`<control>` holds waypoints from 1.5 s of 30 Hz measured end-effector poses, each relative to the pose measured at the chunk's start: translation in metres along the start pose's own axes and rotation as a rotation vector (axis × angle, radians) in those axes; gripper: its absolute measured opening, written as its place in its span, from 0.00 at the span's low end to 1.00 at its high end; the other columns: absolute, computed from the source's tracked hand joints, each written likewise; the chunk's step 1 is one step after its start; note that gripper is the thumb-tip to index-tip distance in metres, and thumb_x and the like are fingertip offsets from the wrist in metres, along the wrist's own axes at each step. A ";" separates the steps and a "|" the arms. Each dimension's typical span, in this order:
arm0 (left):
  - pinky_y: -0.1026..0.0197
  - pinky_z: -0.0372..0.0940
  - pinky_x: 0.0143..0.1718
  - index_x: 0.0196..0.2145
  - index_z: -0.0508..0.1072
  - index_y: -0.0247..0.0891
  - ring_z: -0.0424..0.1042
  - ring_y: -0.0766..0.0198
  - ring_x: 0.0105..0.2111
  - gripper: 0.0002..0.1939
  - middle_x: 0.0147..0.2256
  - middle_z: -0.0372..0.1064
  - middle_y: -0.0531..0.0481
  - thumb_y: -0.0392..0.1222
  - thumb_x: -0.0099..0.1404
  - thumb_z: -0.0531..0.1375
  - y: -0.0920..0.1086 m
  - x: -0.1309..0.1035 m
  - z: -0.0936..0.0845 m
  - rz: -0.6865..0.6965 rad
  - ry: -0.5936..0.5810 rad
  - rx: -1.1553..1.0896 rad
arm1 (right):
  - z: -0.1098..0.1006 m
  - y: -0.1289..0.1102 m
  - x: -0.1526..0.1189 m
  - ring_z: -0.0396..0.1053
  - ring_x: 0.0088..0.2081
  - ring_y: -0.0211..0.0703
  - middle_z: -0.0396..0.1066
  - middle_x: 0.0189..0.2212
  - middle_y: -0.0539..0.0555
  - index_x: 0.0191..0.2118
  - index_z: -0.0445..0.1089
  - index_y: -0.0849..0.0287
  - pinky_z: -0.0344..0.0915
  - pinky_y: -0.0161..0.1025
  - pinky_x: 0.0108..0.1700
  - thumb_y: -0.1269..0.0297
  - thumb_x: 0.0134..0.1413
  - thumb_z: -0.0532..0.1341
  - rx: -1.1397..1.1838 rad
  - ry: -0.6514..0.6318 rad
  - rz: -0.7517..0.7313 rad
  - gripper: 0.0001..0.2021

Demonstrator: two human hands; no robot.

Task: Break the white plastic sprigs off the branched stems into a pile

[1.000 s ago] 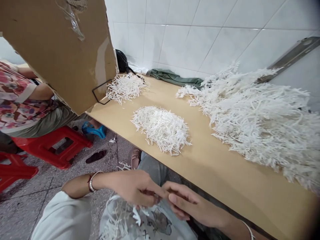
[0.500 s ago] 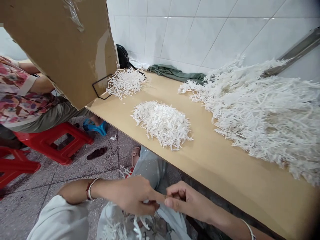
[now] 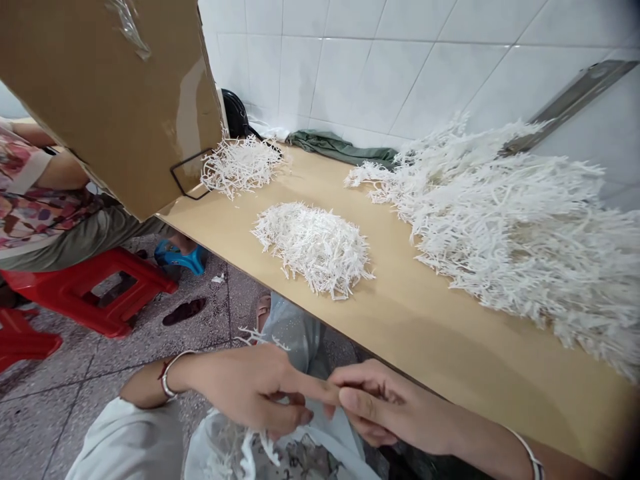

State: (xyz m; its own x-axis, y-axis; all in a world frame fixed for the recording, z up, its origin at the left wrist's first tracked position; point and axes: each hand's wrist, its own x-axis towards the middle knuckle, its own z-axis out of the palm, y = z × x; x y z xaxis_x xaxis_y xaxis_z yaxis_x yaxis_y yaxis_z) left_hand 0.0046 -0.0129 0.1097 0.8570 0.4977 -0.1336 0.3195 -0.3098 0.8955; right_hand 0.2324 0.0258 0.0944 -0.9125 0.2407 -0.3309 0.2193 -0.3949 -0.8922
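Left hand (image 3: 250,393) and right hand (image 3: 385,407) meet below the worktop's (image 3: 450,333) near edge — each grip pinching white plastic strips (image 3: 255,450); small pile (image 3: 313,247) near that edge.

The left hand (image 3: 250,393) is bare, with a thin silver bangle (image 3: 169,373) and a red cord at the wrist. A pale grey-white sleeve (image 3: 127,443) covers the upper arm (the forearm is uncovered). The right hand (image 3: 395,413) is bare too, with a slim white band (image 3: 527,453) round its wrist. Light blue-grey trousers (image 3: 293,333) cover the legs.
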 end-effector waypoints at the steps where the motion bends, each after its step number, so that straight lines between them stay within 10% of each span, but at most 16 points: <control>1: 0.72 0.56 0.20 0.57 0.65 0.40 0.61 0.72 0.17 0.25 0.22 0.70 0.54 0.30 0.63 0.52 0.000 -0.001 -0.001 0.007 -0.004 0.008 | -0.001 -0.001 -0.001 0.45 0.17 0.27 0.50 0.16 0.41 0.36 0.66 0.64 0.46 0.29 0.19 0.46 0.59 0.55 -0.030 -0.013 -0.009 0.21; 10: 0.67 0.48 0.19 0.57 0.64 0.41 0.47 0.71 0.15 0.23 0.18 0.56 0.60 0.32 0.65 0.52 0.007 -0.005 -0.010 -0.025 0.062 0.186 | -0.003 -0.032 -0.004 0.44 0.21 0.28 0.48 0.20 0.44 0.34 0.68 0.63 0.39 0.31 0.20 0.54 0.61 0.55 -0.546 0.133 -0.030 0.16; 24: 0.65 0.48 0.21 0.37 0.69 0.38 0.47 0.70 0.16 0.09 0.18 0.57 0.58 0.30 0.64 0.51 0.017 -0.003 -0.007 -0.091 0.090 0.340 | -0.001 -0.038 0.012 0.43 0.21 0.28 0.43 0.18 0.42 0.19 0.53 0.61 0.39 0.31 0.21 0.57 0.51 0.65 -0.485 0.130 -0.075 0.22; 35: 0.69 0.49 0.18 0.63 0.58 0.44 0.49 0.72 0.16 0.28 0.19 0.62 0.58 0.32 0.66 0.50 -0.001 -0.005 -0.011 -0.029 0.100 -0.040 | 0.000 -0.024 0.009 0.40 0.21 0.28 0.44 0.17 0.41 0.19 0.49 0.59 0.40 0.31 0.20 0.54 0.39 0.72 -0.461 0.279 -0.182 0.28; 39: 0.69 0.51 0.19 0.64 0.54 0.46 0.55 0.72 0.17 0.27 0.21 0.66 0.56 0.36 0.69 0.50 -0.005 -0.007 -0.012 -0.015 0.300 -0.163 | -0.002 -0.017 0.011 0.44 0.19 0.28 0.47 0.16 0.41 0.23 0.61 0.61 0.43 0.31 0.19 0.48 0.43 0.68 -0.623 0.253 -0.196 0.22; 45: 0.69 0.52 0.19 0.63 0.56 0.41 0.55 0.71 0.18 0.26 0.18 0.56 0.58 0.41 0.69 0.53 -0.002 0.008 0.001 -0.027 0.750 -0.253 | 0.009 -0.002 0.030 0.53 0.20 0.31 0.57 0.17 0.45 0.24 0.66 0.62 0.51 0.32 0.22 0.41 0.49 0.61 -1.064 0.433 -0.703 0.25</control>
State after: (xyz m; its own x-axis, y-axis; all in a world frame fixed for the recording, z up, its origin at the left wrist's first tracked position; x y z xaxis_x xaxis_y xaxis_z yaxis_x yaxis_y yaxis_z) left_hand 0.0110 -0.0096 0.1064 0.3206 0.9434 0.0849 0.1577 -0.1415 0.9773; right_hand 0.2015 0.0260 0.0890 -0.8030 0.4429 0.3988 0.0936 0.7545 -0.6496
